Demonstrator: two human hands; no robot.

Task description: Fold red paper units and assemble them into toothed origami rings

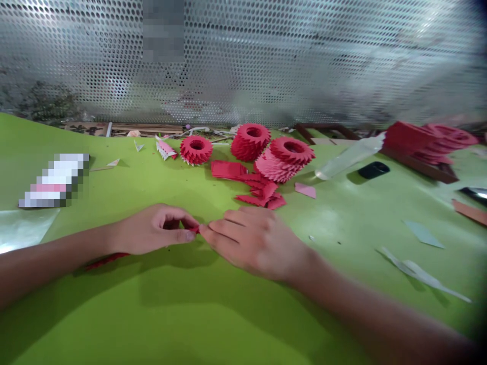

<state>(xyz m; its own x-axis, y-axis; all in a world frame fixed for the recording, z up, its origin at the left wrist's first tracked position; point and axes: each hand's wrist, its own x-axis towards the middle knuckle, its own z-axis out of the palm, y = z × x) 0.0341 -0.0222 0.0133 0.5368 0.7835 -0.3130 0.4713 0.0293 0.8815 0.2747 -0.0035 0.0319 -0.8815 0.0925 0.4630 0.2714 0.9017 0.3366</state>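
Observation:
A small piece of red paper [195, 229] sits between my two hands, mostly covered by fingertips. My left hand [158, 230] pinches it between thumb and index finger. From the other side, the fingertips of my right hand [251, 238] are closed at the same piece. Under my left wrist lies a strip of red folded paper [108, 260] with a jagged edge, partly hidden. Beyond my hands is a loose pile of red folded paper pieces [262, 191], beside a stack of red paper [228, 170].
Behind stand toothed paper rings: a small red one [185, 152], a taller red one [239, 147] and a red-and-pink one [268, 165]. To the right are a clear plastic tube [348, 156], a black oval object [374, 170] and paper scraps [424, 234]. A perforated metal panel [243, 66] rises behind the green tabletop [171, 314].

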